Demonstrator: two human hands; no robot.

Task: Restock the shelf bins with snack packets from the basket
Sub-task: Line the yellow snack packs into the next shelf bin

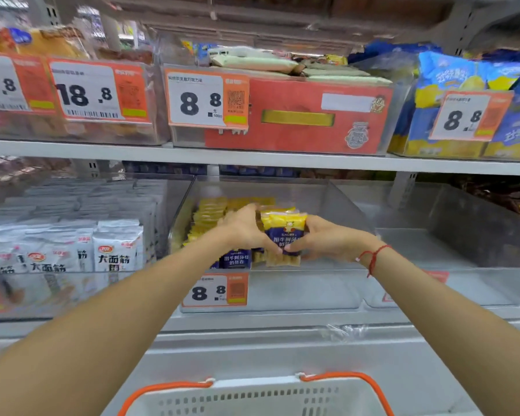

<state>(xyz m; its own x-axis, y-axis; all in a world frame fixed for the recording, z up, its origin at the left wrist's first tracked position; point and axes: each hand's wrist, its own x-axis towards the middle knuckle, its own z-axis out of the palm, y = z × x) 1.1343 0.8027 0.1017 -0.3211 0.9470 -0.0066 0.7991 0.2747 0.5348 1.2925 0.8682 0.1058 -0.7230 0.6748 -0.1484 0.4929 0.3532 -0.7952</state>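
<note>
**Both hands hold yellow and blue snack packets inside the middle shelf bin**

From the head camera we look forward and down along 2 bare forearms reaching into a clear plastic bin (327, 193) in the middle of the lower shelf. The left hand (243, 229) and the right hand (321, 238) curl around a small stack of snack packets (282, 229), yellow on top and dark blue below, gripping it from either side. The stack sits toward the front of that bin, just right of a row of matching packets (210, 214) standing along the bin's left wall. A red string bracelet (373, 256) circles the right wrist. A price tag (215, 291) reading 8.8 hangs on the bin's front wall.

In the bin to the left we see rows of silver packets (114, 250) with red logos. The bin to the right (463, 235) is also clear plastic. On the upper shelf stand a red box (297, 115) behind another 8.8 tag, and blue and yellow bags (451, 79) at the right end.

At the bottom edge we see the rim of a white basket (258, 394) with orange handles; its contents are out of sight.
</note>
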